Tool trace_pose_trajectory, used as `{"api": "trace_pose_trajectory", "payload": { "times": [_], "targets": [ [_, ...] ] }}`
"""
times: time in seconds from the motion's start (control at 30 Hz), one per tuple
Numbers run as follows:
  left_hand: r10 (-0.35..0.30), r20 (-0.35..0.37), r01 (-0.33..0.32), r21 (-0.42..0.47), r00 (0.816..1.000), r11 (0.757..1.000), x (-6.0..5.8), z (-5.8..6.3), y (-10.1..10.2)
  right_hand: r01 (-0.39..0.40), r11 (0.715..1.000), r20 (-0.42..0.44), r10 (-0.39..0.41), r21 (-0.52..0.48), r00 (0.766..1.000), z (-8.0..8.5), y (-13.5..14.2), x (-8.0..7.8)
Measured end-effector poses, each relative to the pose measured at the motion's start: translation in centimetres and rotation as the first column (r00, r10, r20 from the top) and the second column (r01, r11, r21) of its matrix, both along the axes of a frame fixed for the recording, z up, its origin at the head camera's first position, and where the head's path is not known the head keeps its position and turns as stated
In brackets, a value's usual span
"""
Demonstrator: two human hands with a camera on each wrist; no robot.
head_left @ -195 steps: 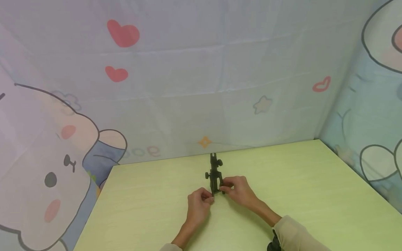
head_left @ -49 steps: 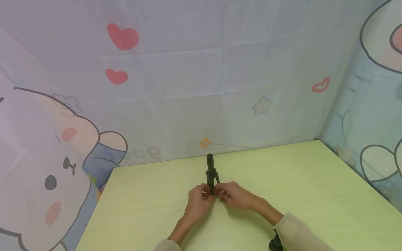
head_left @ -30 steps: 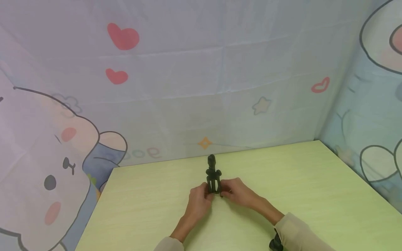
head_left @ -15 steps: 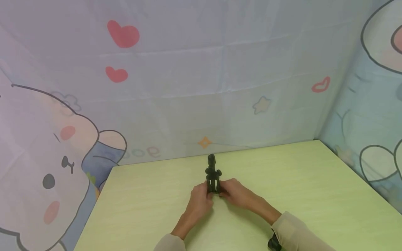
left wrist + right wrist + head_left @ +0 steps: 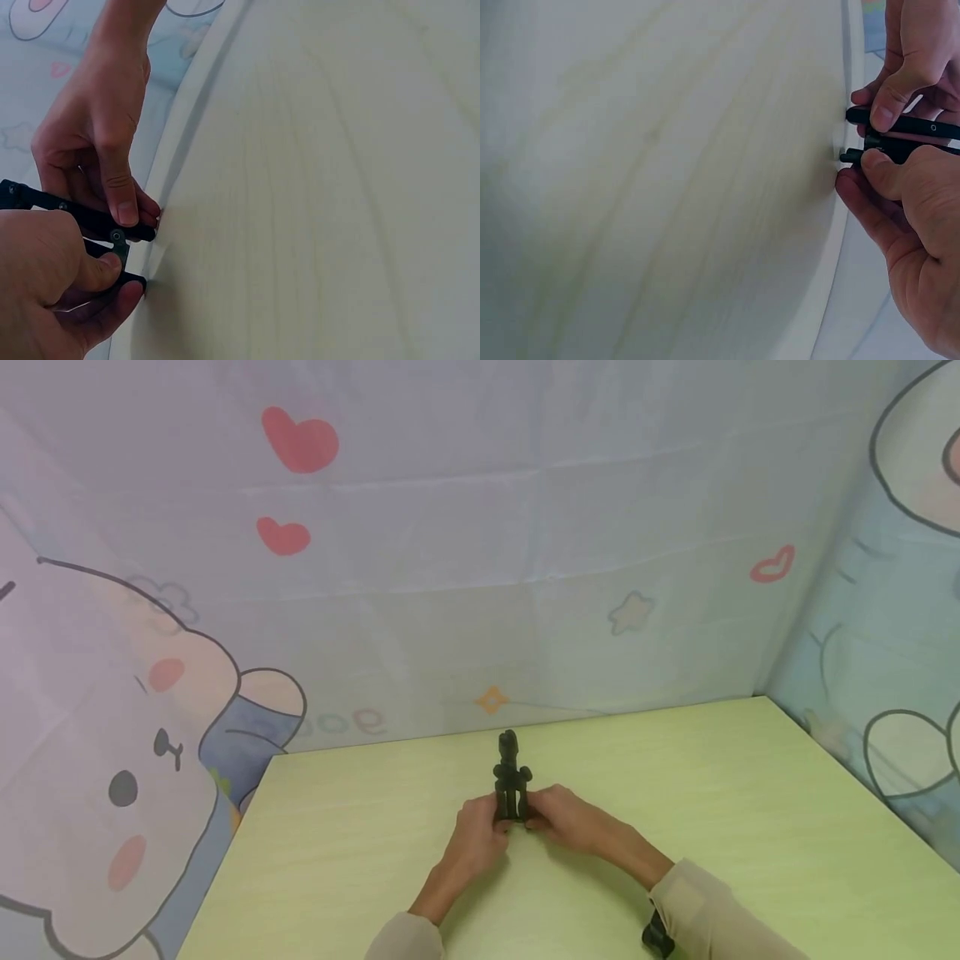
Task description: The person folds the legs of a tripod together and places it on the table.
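A small black tripod [image 5: 511,775] with knobs at its sides points up from the middle of the table, its legs at the near end. My left hand [image 5: 476,837] holds the left leg low down, the thumb toward me. On the other side my right hand [image 5: 572,823] grips the right leg near its foot. In the left wrist view, my left thumb [image 5: 101,271] presses by a small hinged brace [image 5: 118,244] between the legs. The right wrist view has my right thumb [image 5: 881,171] on a black leg [image 5: 847,157]. Some fingertips are hidden behind the legs.
The pale yellow-green table [image 5: 712,793] spreads to both sides of the hands. A printed cloth [image 5: 420,568] with hearts and cartoon figures hangs behind and at the sides. A dark device [image 5: 657,937] sits at the right wrist beside the beige sleeve [image 5: 716,914].
The tripod has turned, so knobs now stick out on both sides and gaps show between its legs. Both hands have shifted from its near end to the outer sides of the legs.
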State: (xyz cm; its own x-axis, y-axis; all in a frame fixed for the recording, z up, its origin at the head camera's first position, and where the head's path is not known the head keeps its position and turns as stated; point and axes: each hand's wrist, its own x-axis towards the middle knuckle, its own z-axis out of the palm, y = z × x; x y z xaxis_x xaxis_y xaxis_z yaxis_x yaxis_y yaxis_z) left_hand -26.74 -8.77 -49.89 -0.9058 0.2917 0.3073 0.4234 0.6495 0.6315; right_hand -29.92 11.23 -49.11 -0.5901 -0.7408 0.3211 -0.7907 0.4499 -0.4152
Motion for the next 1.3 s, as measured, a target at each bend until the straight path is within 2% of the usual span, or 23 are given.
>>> {"api": "trace_pose_trajectory", "payload": {
  "times": [0.2,0.67,0.97,1.3],
  "targets": [
    [-0.032,0.028,0.032,-0.003,0.999,0.999,-0.3,0.2,-0.2,-0.02,0.999,0.01,0.02,0.031,1.0,0.1,0.3,-0.3],
    [-0.048,0.044,0.05,-0.04,0.998,0.998,-0.7,0.5,-0.6,0.016,0.989,-0.022,-0.013,0.148,1.0,0.3,0.1,-0.4],
    [-0.055,0.037,0.056,-0.043,0.998,0.997,-0.8,0.4,-0.8,0.005,0.981,-0.117,0.018,0.194,0.993,0.3,0.3,-0.8],
    [-0.062,0.038,0.063,-0.024,0.997,0.998,-0.9,0.4,-0.9,-0.001,0.976,-0.168,0.039,0.217,0.985,0.0,0.0,-1.5]
  ]
}}
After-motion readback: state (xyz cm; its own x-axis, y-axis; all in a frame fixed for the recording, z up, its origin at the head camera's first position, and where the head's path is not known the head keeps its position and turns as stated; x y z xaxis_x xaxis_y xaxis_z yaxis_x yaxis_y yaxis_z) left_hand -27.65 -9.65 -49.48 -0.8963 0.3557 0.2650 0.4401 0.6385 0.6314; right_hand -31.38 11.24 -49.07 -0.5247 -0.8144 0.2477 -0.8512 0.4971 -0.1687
